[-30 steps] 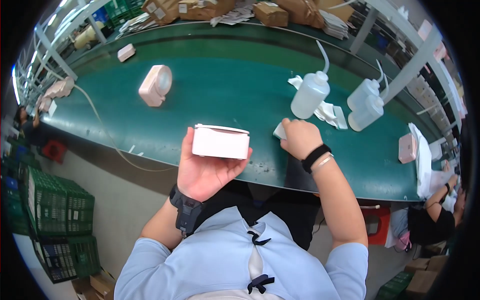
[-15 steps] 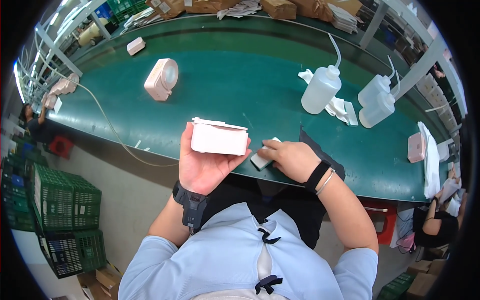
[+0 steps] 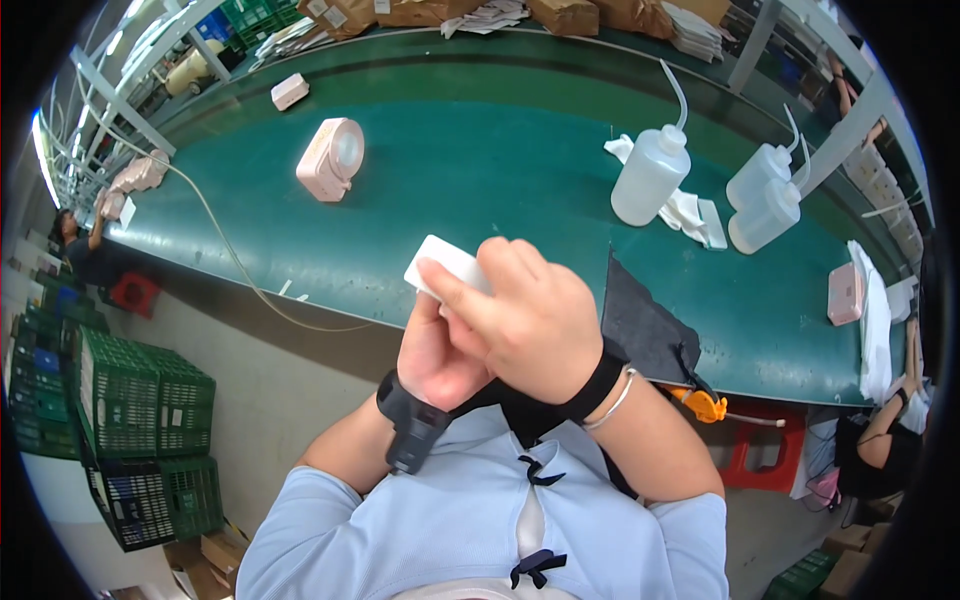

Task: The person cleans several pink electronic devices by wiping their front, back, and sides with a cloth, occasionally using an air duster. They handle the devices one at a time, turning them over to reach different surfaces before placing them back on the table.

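Clamping the white block in the right hand above the bench, near its front edge; bracing beneath with the left hand, presumably for steadiness; hiding the left's grip, so cannot tell.

- A factory workshop is suggested by the long green tabletop beyond the right grip.
- Plastic crates are stacked to its left.
- Brown packages are set far beyond.
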`<state>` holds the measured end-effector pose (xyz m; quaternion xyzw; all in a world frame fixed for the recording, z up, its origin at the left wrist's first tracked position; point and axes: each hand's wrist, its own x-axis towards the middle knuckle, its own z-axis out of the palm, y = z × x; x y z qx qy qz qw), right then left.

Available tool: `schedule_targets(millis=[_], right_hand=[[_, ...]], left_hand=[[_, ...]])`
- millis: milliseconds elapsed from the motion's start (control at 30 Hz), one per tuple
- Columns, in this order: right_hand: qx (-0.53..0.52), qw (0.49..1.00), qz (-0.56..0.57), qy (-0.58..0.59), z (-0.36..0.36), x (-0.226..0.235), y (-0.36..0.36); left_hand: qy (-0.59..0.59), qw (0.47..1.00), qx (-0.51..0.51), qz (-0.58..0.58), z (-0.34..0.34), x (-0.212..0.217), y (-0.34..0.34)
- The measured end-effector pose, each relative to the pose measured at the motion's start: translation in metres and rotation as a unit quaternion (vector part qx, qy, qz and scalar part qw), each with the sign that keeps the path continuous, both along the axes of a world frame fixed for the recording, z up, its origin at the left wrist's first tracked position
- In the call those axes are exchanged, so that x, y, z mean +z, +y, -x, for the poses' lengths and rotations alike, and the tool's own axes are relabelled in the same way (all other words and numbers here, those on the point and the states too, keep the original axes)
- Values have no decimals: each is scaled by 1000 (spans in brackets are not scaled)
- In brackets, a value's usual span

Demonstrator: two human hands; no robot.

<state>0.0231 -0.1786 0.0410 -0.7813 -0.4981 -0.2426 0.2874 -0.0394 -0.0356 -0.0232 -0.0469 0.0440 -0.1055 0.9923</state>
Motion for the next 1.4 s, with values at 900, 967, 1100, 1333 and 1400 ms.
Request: schedule_targets(millis=[900, 967, 1100, 1333, 1400], right_hand=[[-23, 999, -27, 8, 28, -37, -43], [-15, 998, -44, -42, 26, -20, -31], [-11, 999, -8, -52, 23, -23, -42], [-17, 998, -12, -60, 23, -20, -35], [-8, 997, -14, -78, 20, -25, -39]], left_hand=[[38, 979, -47, -197, 5, 23, -6], [45, 983, -44, -174, 7, 20, -4], [55, 984, -28, -165, 2, 26, -1], [56, 965, 15, -257, 2, 17, -5], [80, 974, -20, -209, -2, 20, -2]])
